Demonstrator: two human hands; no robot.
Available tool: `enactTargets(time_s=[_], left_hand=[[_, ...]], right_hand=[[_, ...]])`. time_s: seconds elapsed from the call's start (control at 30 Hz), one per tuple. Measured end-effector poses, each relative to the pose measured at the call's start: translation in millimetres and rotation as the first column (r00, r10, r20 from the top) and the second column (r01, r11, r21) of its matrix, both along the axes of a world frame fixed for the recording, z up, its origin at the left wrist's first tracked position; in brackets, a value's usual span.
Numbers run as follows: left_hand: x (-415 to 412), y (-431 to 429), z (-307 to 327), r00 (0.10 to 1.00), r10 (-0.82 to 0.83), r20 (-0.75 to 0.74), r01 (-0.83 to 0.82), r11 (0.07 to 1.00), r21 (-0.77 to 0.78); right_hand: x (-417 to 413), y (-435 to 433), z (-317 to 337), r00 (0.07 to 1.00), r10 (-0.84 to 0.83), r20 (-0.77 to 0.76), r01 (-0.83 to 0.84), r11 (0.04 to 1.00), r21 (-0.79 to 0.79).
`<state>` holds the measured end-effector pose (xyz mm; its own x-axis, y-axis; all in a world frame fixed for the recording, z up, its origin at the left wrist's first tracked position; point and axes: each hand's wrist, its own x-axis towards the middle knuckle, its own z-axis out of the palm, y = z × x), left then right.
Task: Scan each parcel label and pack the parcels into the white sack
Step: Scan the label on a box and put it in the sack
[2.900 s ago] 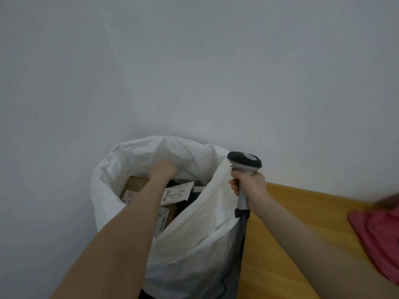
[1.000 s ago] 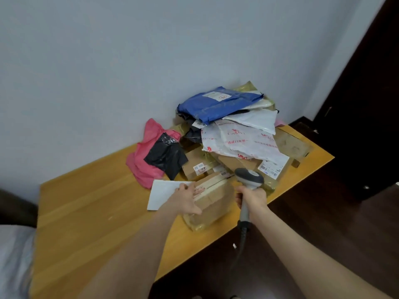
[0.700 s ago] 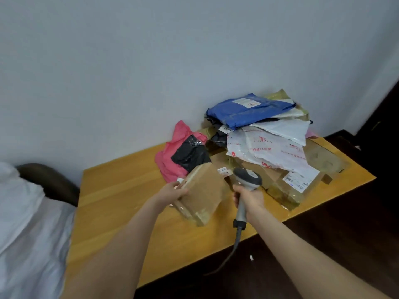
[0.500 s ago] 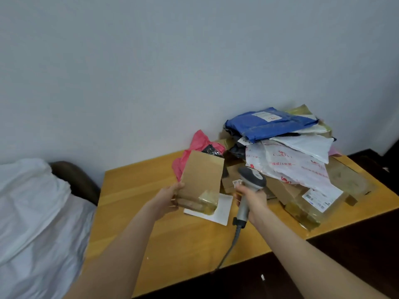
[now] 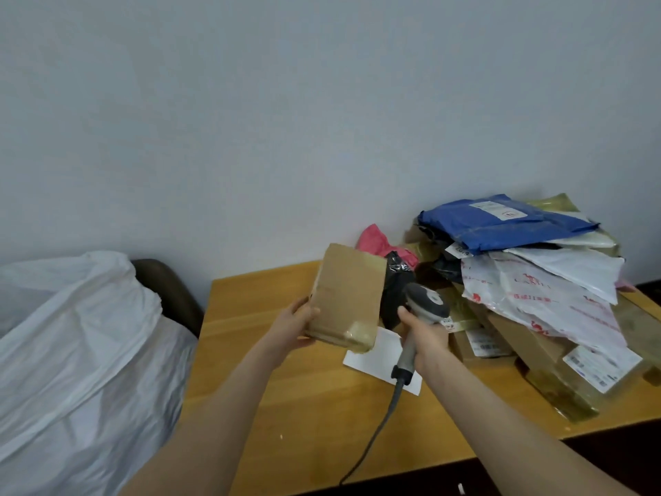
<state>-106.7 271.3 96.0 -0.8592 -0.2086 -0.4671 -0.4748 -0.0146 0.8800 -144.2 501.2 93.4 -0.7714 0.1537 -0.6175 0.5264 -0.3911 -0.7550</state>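
My left hand (image 5: 295, 325) grips a brown cardboard parcel (image 5: 345, 297) by its lower left edge and holds it upright above the wooden table (image 5: 311, 399). Its plain back faces me; no label shows. My right hand (image 5: 425, 338) grips the grey handheld scanner (image 5: 424, 309) just right of the parcel, with its cable trailing down over the table's front edge. The white sack (image 5: 78, 370) stands at the left, beside the table. A pile of parcels (image 5: 529, 281) covers the table's right end.
The pile holds a blue mailer (image 5: 500, 223), white printed mailers (image 5: 551, 302), a pink bag (image 5: 379, 241), a black bag (image 5: 395, 288) and taped brown boxes (image 5: 558, 381). A white sheet (image 5: 379, 356) lies flat under the scanner. A dark chair back (image 5: 168, 291) rises behind the sack.
My left hand lifted the brown parcel off the table and turned it upright. The view swung left, bringing the white sack in. My right hand kept its hold on the scanner.
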Motion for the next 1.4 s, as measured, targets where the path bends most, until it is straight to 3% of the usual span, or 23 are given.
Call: enactTargets(time_s=[0.03, 0.1, 0.13, 0.27, 0.33, 0.43, 0.53, 0.6, 0.67, 0.77, 0.9, 1.07, 1.17, 1.27, 1.4], left_hand=[[-2, -5, -1, 0.997, -0.078, -0.012, 0.072, 0.962, -0.263], [-1, -15, -9, 0.973, -0.227, 0.038, 0.194, 0.721, -0.665], [1, -19, -16, 0.956, -0.280, 0.087, 0.242, 0.587, -0.773], [15, -23, -59, 0.916, -0.295, 0.272, 0.330, 0.167, -0.929], [20, -17, -77, 0.910, -0.255, 0.327, 0.361, 0.100, -0.927], [27, -12, -96, 0.923, -0.237, 0.304, 0.347, 0.165, -0.923], [29, -18, -102, 0.893, -0.359, 0.271, 0.360, 0.208, -0.909], [26, -24, -100, 0.900, -0.373, 0.225, 0.360, 0.347, -0.866], [23, -31, -101, 0.947, -0.284, 0.147, 0.270, 0.463, -0.844], [16, -42, -111, 0.972, -0.167, 0.168, 0.232, 0.529, -0.816], [5, -34, -117, 0.918, -0.223, 0.327, 0.371, 0.773, -0.514], [6, -44, -114, 0.926, -0.047, 0.375, 0.135, 0.968, -0.212], [3, -62, -95, 0.950, -0.021, 0.312, 0.032, 0.999, -0.031], [-1, -77, -75, 0.975, -0.064, 0.211, 0.009, 0.968, 0.250], [-6, -93, -48, 0.976, -0.137, 0.169, 0.096, 0.967, 0.234]], right_hand=[[-2, 0, -3, 1.000, -0.008, 0.003, 0.008, 1.000, -0.010], [-2, -4, -10, 0.999, 0.029, 0.017, -0.028, 0.999, -0.026], [-2, -8, -13, 0.998, 0.063, 0.020, -0.062, 0.998, -0.023], [7, -32, -30, 0.984, 0.173, 0.033, -0.172, 0.985, -0.010], [11, -44, -40, 0.973, 0.224, 0.050, -0.225, 0.974, 0.005], [19, -57, -56, 0.958, 0.271, 0.090, -0.275, 0.961, 0.027], [25, -63, -67, 0.953, 0.270, 0.139, -0.280, 0.958, 0.057], [28, -65, -73, 0.952, 0.250, 0.174, -0.265, 0.962, 0.065], [31, -65, -79, 0.960, 0.198, 0.199, -0.217, 0.973, 0.074], [39, -62, -89, 0.973, 0.090, 0.211, -0.116, 0.987, 0.114], [59, -70, -101, 0.965, 0.050, 0.256, -0.064, 0.997, 0.048], [49, -79, -89, 0.975, 0.088, 0.205, -0.101, 0.993, 0.057], [27, -84, -70, 0.984, 0.126, 0.130, -0.136, 0.988, 0.075], [10, -98, -48, 0.985, 0.168, 0.048, -0.172, 0.978, 0.116], [4, -115, -26, 0.991, 0.132, -0.032, -0.129, 0.988, 0.083]])
